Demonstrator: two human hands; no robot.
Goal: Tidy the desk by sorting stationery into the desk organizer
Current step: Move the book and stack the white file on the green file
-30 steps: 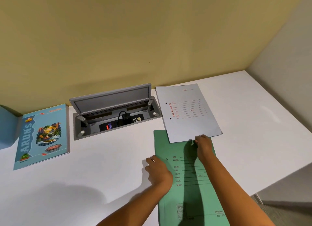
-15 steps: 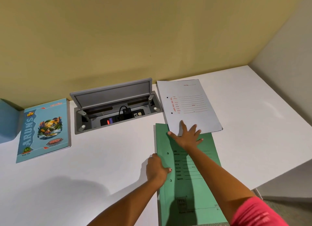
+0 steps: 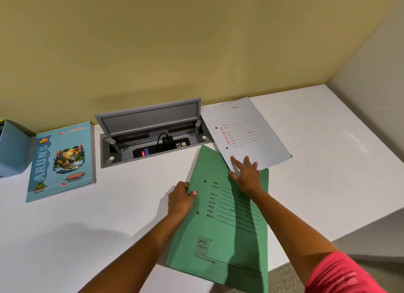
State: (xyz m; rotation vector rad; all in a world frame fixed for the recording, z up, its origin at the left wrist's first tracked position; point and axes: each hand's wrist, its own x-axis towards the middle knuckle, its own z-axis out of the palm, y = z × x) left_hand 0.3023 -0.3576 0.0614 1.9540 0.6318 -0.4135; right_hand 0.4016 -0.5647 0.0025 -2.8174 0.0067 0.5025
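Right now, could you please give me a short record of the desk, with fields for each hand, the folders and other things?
left hand: grips the green folder's left edge, thumb on top
right hand: fingers spread flat, tips on the grey folder
green folder: tilted, left side looks raised off the desk
blue notebook: flat, left of the open cable box
blue container: far left, partly out of view

Wears a pink-red sleeve (image 3: 341,273) on the right upper arm, both forearms bare. Carries pink polish on the thumbnail (image 3: 195,192) of the left hand (image 3: 181,199).
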